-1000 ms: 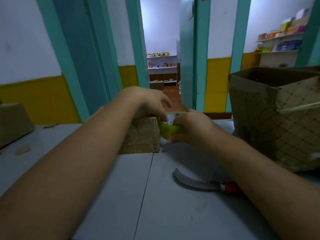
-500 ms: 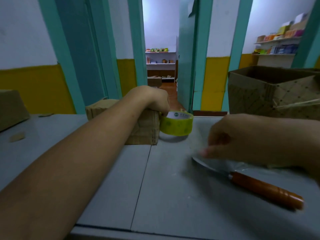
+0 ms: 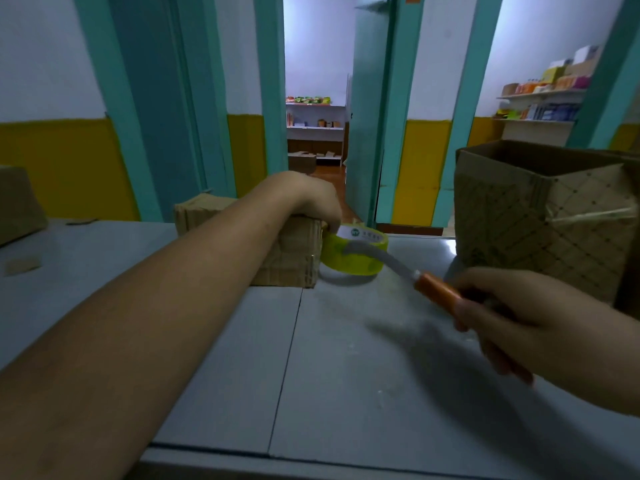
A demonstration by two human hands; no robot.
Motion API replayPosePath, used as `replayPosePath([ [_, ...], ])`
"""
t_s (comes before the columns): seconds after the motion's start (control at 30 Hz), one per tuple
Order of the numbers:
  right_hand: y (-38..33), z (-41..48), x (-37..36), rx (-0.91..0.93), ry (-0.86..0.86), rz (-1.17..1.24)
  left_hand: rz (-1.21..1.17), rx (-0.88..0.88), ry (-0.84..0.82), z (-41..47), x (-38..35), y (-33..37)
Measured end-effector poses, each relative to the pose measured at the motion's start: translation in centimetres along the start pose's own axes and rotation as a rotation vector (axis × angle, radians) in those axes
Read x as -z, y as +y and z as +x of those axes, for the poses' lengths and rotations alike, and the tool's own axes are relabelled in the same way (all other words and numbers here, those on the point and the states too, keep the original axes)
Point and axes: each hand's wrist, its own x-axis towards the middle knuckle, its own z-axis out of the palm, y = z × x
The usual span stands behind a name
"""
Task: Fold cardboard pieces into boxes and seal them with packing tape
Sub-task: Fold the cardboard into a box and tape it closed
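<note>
A small brown cardboard box (image 3: pixel 294 258) sits on the grey table (image 3: pixel 221 358). My left hand (image 3: pixel 311 202) rests on top of the box's right end, fingers curled over its edge beside a yellow-green roll of packing tape (image 3: pixel 353 258) that touches the box. My right hand (image 3: pixel 519 317) grips the orange handle of a curved-blade knife (image 3: pixel 436 289); the blade tip reaches in front of the tape roll.
A large open cardboard box (image 3: pixel 540 216) with a diamond pattern stands at the right. Another cardboard box (image 3: pixel 17 202) sits at the far left edge, with a cardboard scrap (image 3: pixel 22 265) near it. An open doorway lies beyond the table.
My right hand let go of the tape roll, picked up the knife from the table and raised its blade toward the roll. My left hand stayed on the small box.
</note>
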Motion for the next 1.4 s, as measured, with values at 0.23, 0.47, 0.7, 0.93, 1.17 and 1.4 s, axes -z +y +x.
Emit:
replayPosePath([
  [0.23,-1.4,3.4,-2.6,0.058,0.072,0.066,-0.089,-0.041,0.009,-0.3,0.3,-0.3],
  [0.47,-2.3,4.0,-3.2,0.044,0.079,0.024,-0.057,-0.036,0.088,-0.3,0.3,-0.2],
  [0.7,-4.9,5.4,-2.7,-0.016,0.081,-0.156,-0.065,-0.059,0.145,-0.5,0.1,0.2],
  [0.93,-7.5,7.7,-1.4,-0.054,0.006,-0.147,-0.055,-0.049,0.154,-0.7,0.0,0.2],
  [1.17,-8.1,7.7,-0.7,-0.063,-0.108,-0.246,-0.056,-0.051,0.153,-0.9,0.1,0.2],
  [1.4,-5.8,2.0,-3.4,-0.127,-0.182,-0.478,-0.059,-0.064,0.146,-0.7,0.1,0.0],
])
